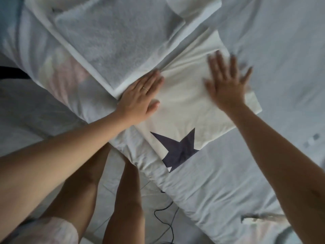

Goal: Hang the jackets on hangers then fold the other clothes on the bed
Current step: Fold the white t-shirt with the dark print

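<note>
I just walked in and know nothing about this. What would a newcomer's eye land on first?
Two bare arms reach in over a bed. The left hand lies flat on a folded white garment, and the right hand, blurred, is spread over the garment's right side. A dark star at the garment's near end stands out against the pale cloth. Folded white towels lie just beyond, at upper left.

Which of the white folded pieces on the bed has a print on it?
The smooth white folded shirt under the left hand and right hand: it bears a dark navy star print. The fluffy white terry towels beside it are plain.
</note>
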